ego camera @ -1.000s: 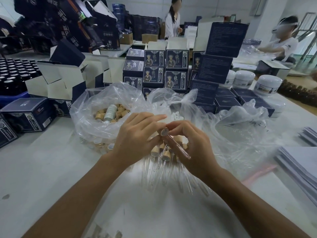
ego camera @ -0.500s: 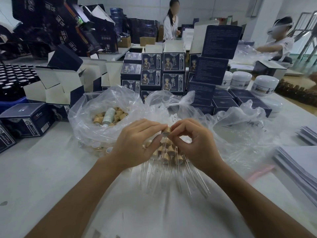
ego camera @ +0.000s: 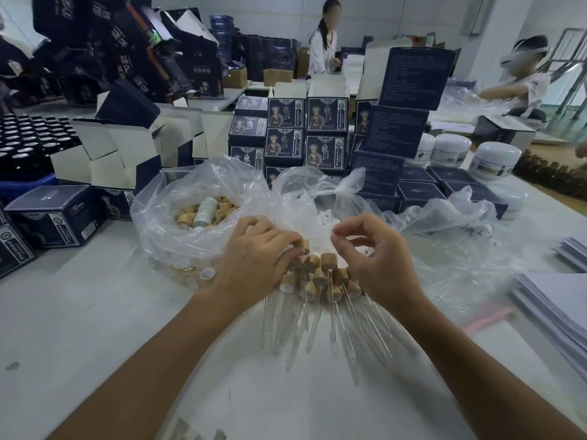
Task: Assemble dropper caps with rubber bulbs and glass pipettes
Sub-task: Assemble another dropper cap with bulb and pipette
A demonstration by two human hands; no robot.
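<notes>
On the tabletop (ego camera: 95, 312), the left hand (ego camera: 254, 255) is pinching a light wooden cap (ego camera: 302, 244); the right hand (ego camera: 374, 258) is curling empty above brittle glass pipettes (ego camera: 317, 328), best lifted by their caps.

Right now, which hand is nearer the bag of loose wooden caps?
Left. The left hand lies against the near right edge of the bag of loose wooden caps; the right hand is farther right, beyond the finished droppers.

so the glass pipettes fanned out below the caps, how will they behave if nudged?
The glass pipettes look thin-walled and clear, so probably fragile. Round, slim tubes would likely roll, though the wooden caps on their ends may check that. Probably light.
</notes>
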